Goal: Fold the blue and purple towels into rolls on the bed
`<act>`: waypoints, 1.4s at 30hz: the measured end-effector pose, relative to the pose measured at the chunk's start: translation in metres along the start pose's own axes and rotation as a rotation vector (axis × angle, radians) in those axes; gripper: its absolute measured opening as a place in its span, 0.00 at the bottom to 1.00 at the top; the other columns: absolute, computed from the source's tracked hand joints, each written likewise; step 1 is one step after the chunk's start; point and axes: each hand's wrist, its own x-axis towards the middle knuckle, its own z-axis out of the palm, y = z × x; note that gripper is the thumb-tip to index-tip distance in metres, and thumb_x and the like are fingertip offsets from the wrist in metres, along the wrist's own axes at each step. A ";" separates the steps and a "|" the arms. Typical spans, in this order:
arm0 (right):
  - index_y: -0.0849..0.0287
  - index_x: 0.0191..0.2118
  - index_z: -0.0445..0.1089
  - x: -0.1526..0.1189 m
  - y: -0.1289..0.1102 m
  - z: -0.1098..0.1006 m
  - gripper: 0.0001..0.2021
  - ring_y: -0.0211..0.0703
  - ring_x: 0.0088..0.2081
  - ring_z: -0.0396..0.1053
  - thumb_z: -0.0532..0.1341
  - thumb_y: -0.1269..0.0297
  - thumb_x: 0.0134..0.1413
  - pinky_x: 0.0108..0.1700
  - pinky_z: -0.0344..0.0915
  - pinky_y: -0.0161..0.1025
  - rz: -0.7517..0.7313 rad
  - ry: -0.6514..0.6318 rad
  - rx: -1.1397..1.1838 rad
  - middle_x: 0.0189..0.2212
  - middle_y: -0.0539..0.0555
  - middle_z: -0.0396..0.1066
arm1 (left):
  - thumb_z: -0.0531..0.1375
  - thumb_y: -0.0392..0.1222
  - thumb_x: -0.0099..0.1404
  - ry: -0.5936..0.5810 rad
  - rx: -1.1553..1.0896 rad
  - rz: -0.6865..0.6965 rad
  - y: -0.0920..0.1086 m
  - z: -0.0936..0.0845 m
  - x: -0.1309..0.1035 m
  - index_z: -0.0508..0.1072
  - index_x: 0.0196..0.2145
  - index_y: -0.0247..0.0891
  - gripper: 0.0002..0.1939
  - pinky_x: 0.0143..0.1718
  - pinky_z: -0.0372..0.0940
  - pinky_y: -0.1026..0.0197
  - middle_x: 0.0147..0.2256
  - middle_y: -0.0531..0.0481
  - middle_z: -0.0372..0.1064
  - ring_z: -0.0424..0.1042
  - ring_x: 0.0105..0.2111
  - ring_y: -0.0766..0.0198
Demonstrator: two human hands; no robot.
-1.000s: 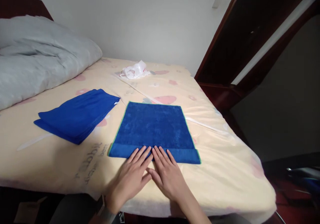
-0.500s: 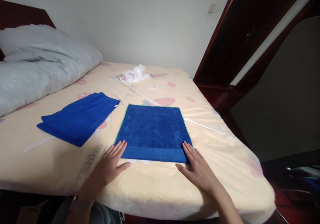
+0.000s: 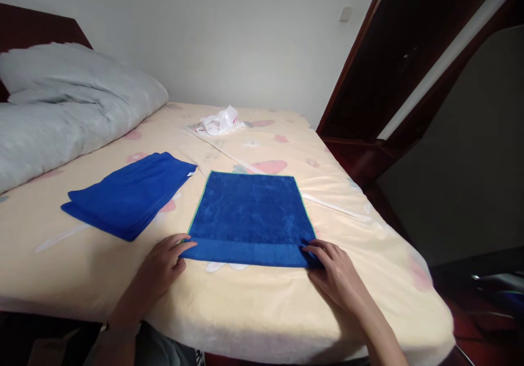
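A blue towel (image 3: 251, 208) with thin green edging lies flat on the bed in front of me. Along its near side runs a smoother, lighter blue folded strip. My left hand (image 3: 164, 259) is closed at the near left corner, forefinger on top of the strip and thumb at its front edge. At the near right corner, my right hand (image 3: 338, 276) grips the same strip, its fingers bent and its thumb partly hidden below. To the left lies a folded stack of blue cloth (image 3: 133, 194) with a small white tag, apart from both hands.
The bed sheet (image 3: 254, 306) is cream with a printed pattern. A crumpled white plastic bag (image 3: 221, 121) rests near the wall. A grey quilt (image 3: 77, 104) is heaped at the left. Dark wooden furniture (image 3: 393, 55) stands beyond the bed's right edge.
Both hands have gone from lying flat with fingers stretched out on the towel to curled fingers at its near corners. The left hand has shifted slightly left, the right slightly right.
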 end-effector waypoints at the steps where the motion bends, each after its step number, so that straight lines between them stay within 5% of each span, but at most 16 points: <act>1: 0.54 0.52 0.71 0.000 0.002 0.000 0.20 0.57 0.53 0.67 0.57 0.71 0.53 0.53 0.66 0.55 -0.007 -0.003 0.027 0.53 0.58 0.69 | 0.53 0.37 0.62 -0.006 -0.012 -0.009 -0.001 0.000 0.000 0.74 0.52 0.45 0.22 0.59 0.64 0.53 0.54 0.48 0.71 0.69 0.55 0.55; 5: 0.53 0.52 0.71 -0.003 0.010 0.002 0.15 0.54 0.52 0.69 0.55 0.63 0.62 0.55 0.66 0.51 0.058 0.014 0.208 0.52 0.56 0.71 | 0.55 0.44 0.66 -0.046 -0.115 -0.059 -0.009 0.001 -0.003 0.73 0.54 0.46 0.20 0.60 0.63 0.55 0.55 0.50 0.71 0.70 0.56 0.56; 8: 0.54 0.52 0.71 0.001 0.014 0.006 0.15 0.52 0.49 0.71 0.55 0.56 0.65 0.51 0.68 0.46 0.245 0.038 0.386 0.49 0.56 0.73 | 0.53 0.50 0.68 -0.035 -0.222 -0.166 -0.011 0.003 0.000 0.73 0.52 0.45 0.19 0.58 0.64 0.55 0.52 0.49 0.74 0.71 0.54 0.56; 14: 0.56 0.48 0.71 0.030 0.016 0.015 0.22 0.51 0.35 0.74 0.56 0.44 0.60 0.38 0.67 0.42 0.595 0.159 0.538 0.34 0.55 0.77 | 0.52 0.57 0.66 0.100 -0.349 -0.507 0.000 0.017 0.026 0.69 0.53 0.41 0.24 0.47 0.70 0.55 0.41 0.46 0.76 0.76 0.43 0.55; 18: 0.55 0.56 0.66 0.041 0.018 0.020 0.28 0.51 0.36 0.74 0.59 0.42 0.56 0.38 0.66 0.42 0.629 0.190 0.512 0.34 0.55 0.76 | 0.58 0.57 0.61 0.130 -0.321 -0.625 0.002 0.027 0.038 0.66 0.56 0.41 0.29 0.43 0.70 0.56 0.38 0.47 0.76 0.77 0.40 0.54; 26: 0.55 0.55 0.66 0.032 0.011 0.000 0.24 0.45 0.28 0.68 0.56 0.45 0.61 0.34 0.64 0.40 0.475 0.120 0.461 0.29 0.51 0.71 | 0.51 0.52 0.68 0.136 -0.220 -0.537 0.015 0.008 0.037 0.68 0.53 0.40 0.21 0.29 0.65 0.61 0.26 0.54 0.68 0.70 0.24 0.61; 31: 0.53 0.57 0.65 0.012 0.013 -0.012 0.23 0.44 0.25 0.66 0.55 0.46 0.63 0.29 0.64 0.38 0.431 -0.071 0.503 0.24 0.48 0.68 | 0.52 0.52 0.68 0.026 -0.077 -0.403 0.007 0.000 0.023 0.73 0.47 0.42 0.18 0.34 0.66 0.60 0.31 0.50 0.73 0.73 0.31 0.58; 33: 0.54 0.55 0.67 0.009 0.012 -0.009 0.22 0.48 0.30 0.69 0.55 0.48 0.62 0.34 0.68 0.42 0.407 -0.057 0.393 0.29 0.52 0.71 | 0.51 0.51 0.69 0.014 0.028 -0.338 0.006 0.000 0.017 0.73 0.49 0.41 0.19 0.38 0.67 0.56 0.35 0.47 0.75 0.73 0.35 0.56; 38: 0.56 0.50 0.72 0.016 -0.026 0.002 0.17 0.59 0.50 0.68 0.50 0.57 0.67 0.55 0.64 0.56 0.204 0.270 0.084 0.51 0.63 0.68 | 0.49 0.46 0.72 0.203 0.147 -0.122 0.038 -0.005 0.016 0.72 0.51 0.38 0.19 0.53 0.64 0.48 0.48 0.41 0.73 0.70 0.50 0.51; 42: 0.55 0.66 0.58 0.020 -0.069 0.017 0.24 0.56 0.64 0.57 0.54 0.58 0.67 0.64 0.56 0.56 -0.083 0.051 0.084 0.64 0.58 0.58 | 0.53 0.46 0.72 0.079 0.108 0.174 0.073 0.011 0.021 0.67 0.60 0.43 0.21 0.63 0.56 0.45 0.61 0.44 0.64 0.62 0.62 0.50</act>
